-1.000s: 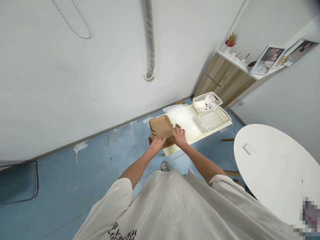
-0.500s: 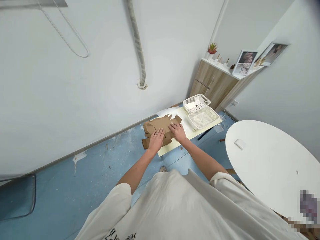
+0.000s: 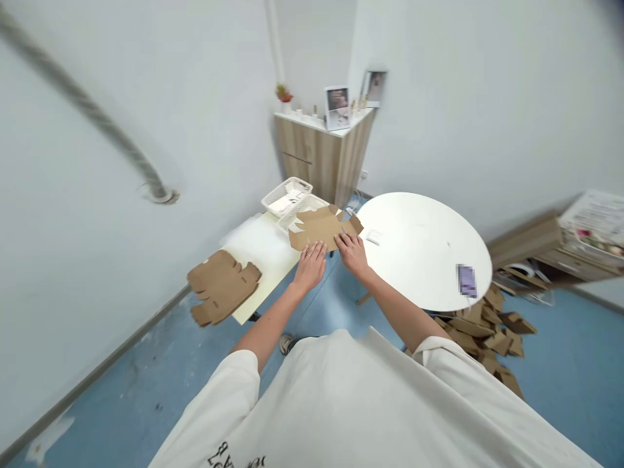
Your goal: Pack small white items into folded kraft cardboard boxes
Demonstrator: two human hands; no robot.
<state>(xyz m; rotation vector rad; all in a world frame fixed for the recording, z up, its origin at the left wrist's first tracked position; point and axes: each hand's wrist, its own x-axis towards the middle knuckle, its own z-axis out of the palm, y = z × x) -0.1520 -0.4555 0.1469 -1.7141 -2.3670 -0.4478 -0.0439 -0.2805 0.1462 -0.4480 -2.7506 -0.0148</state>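
A flat, unfolded brown cardboard box blank (image 3: 322,229) hangs in the air between the pale work board and the round white table. My left hand (image 3: 311,266) grips its near edge on the left and my right hand (image 3: 353,253) grips it on the right. A stack of more flat cardboard blanks (image 3: 221,286) lies on the left end of the pale yellow work board (image 3: 266,259), partly overhanging it.
Two white mesh baskets (image 3: 287,197) stand at the board's far end. The round white table (image 3: 422,250) is to the right with a small white item (image 3: 374,237) on it. Several folded cardboard pieces (image 3: 482,328) are piled on the blue floor. A wooden cabinet (image 3: 319,156) fills the corner.
My view has swung to the right. Both hands have lifted one flat cardboard blank off the stack and carried it right, toward the round table; the stack stays on the board.
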